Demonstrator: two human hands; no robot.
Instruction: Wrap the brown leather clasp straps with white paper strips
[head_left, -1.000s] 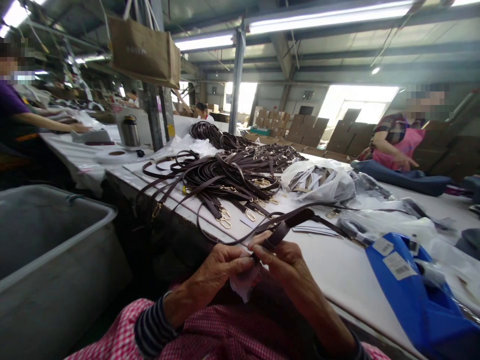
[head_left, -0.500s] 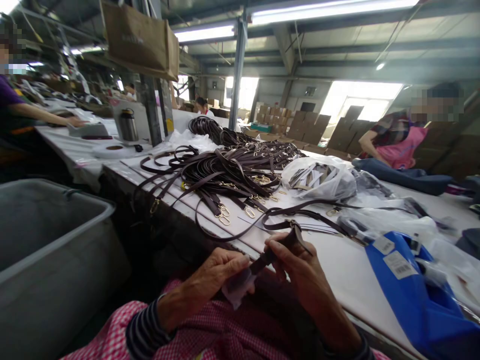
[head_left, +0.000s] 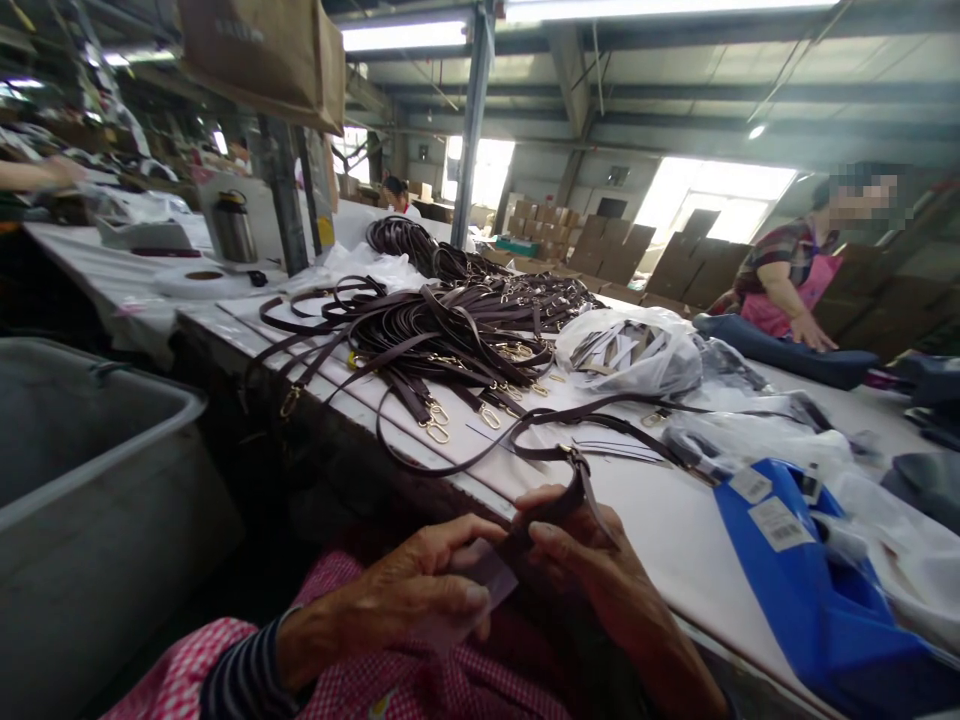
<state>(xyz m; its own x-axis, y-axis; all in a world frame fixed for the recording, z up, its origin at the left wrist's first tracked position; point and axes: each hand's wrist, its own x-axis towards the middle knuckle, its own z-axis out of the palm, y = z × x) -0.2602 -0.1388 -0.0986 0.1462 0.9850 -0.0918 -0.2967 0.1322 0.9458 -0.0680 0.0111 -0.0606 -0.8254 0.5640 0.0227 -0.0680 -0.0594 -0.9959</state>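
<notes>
We pinch the near end of a brown strap (head_left: pixel 559 500) in our right hand (head_left: pixel 592 570) while our left hand (head_left: pixel 420 590) grips a pale wrapper (head_left: pixel 487 572) against it, low at 6 o'clock off the bench (head_left: pixel 675 530) edge, keeping the rest trailing toward the strap pile (head_left: pixel 450 335) at 11 o'clock.

Strap (head_left: pixel 559 492): dark brown, narrow, leather-like; one end is pinched between the fingers of both hands, just off the near table edge.
Strap run: from the hands it rises to a small gold-coloured metal fitting, then loops away over the white tabletop in a long flat curve toward the pile of like straps.
Strap end: folded back on itself, a short tail hanging down past the right hand.
Wrapping piece (head_left: pixel 480 580): small, pale, thin sheet, paper or film; lies against the left hand's fingers, touching the strap end, partly crumpled.
</notes>
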